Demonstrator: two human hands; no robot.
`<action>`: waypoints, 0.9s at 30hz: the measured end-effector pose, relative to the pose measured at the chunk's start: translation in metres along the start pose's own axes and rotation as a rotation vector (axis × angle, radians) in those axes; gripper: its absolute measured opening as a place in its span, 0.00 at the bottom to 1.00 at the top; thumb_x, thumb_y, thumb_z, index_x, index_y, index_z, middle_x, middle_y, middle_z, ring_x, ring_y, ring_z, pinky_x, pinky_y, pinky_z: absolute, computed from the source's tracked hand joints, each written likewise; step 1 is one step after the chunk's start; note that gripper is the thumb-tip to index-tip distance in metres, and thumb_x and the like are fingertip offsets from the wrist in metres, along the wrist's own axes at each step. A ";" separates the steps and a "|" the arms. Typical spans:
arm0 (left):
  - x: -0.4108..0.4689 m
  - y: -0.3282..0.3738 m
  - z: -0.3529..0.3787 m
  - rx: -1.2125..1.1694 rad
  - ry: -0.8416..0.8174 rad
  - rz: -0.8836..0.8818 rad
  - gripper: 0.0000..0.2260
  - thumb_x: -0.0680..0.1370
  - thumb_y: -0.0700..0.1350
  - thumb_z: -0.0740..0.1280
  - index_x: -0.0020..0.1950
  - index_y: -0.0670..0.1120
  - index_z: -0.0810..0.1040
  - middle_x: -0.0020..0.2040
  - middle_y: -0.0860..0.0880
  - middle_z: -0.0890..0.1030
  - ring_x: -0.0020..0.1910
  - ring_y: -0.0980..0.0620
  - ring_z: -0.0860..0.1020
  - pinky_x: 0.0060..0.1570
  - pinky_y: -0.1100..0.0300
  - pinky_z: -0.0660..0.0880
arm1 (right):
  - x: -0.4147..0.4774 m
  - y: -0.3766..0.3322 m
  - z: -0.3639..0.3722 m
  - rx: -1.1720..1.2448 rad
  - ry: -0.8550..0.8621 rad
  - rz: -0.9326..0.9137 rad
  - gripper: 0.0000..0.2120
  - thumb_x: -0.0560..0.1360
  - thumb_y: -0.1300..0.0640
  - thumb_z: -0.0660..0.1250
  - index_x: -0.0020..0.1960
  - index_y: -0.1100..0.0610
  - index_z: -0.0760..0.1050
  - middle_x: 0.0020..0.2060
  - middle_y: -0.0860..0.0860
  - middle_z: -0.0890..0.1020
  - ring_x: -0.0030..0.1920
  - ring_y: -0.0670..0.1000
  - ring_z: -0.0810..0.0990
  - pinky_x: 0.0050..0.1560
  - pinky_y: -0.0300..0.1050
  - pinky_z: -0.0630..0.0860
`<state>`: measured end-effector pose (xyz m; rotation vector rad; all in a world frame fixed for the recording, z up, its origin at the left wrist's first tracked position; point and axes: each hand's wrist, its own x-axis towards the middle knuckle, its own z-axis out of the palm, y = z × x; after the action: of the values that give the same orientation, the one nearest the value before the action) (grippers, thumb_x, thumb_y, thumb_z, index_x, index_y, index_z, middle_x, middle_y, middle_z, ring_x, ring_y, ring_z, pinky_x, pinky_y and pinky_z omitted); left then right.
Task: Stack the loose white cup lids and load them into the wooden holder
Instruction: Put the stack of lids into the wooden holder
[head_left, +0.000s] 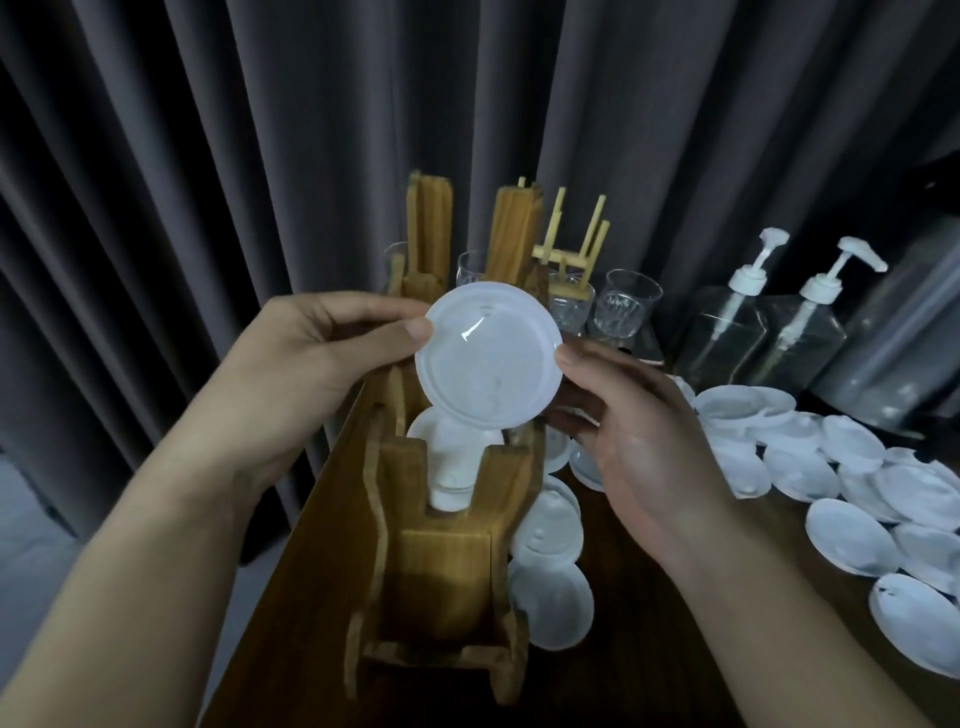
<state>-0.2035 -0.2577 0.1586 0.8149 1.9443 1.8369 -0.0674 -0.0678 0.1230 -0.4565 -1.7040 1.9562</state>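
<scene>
- The tabletop (649, 623), nearest, carries scattered loose lids (831, 467) right of the wooden holder (447, 561).
- Its slot holds a lid stack (452, 467).
- Fingers of left hand (311, 353) and right hand (639, 441) pinch one lid (488, 358) at opposite rims above it.
- It seems light, thin, bendy: grip rims gently.

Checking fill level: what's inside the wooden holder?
A stack of white lids sits inside the wooden holder, showing through its front slot. The lid held by the left hand and right hand covers the stack's top; the walls hide its sides.
</scene>
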 end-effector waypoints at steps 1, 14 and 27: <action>0.003 -0.006 -0.003 -0.009 -0.005 -0.020 0.11 0.76 0.45 0.73 0.56 0.45 0.88 0.51 0.47 0.89 0.51 0.52 0.87 0.56 0.61 0.83 | 0.002 0.003 0.003 -0.014 0.015 0.020 0.08 0.78 0.55 0.70 0.52 0.51 0.88 0.50 0.54 0.88 0.54 0.54 0.87 0.64 0.59 0.79; 0.017 -0.069 -0.008 -0.174 -0.022 -0.376 0.14 0.72 0.47 0.74 0.52 0.39 0.88 0.50 0.37 0.87 0.51 0.41 0.87 0.47 0.56 0.85 | 0.018 0.049 0.005 -0.079 0.100 0.351 0.10 0.75 0.49 0.75 0.49 0.56 0.88 0.48 0.54 0.89 0.54 0.55 0.88 0.70 0.61 0.76; 0.021 -0.091 -0.007 -0.044 -0.041 -0.382 0.15 0.72 0.48 0.73 0.53 0.41 0.88 0.51 0.36 0.87 0.56 0.38 0.85 0.64 0.46 0.79 | 0.022 0.073 0.002 -0.085 0.104 0.312 0.11 0.77 0.57 0.73 0.52 0.65 0.84 0.46 0.59 0.87 0.47 0.55 0.86 0.57 0.52 0.80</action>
<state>-0.2398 -0.2506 0.0722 0.4251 1.8711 1.6139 -0.0971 -0.0635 0.0526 -0.8862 -1.7380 2.0337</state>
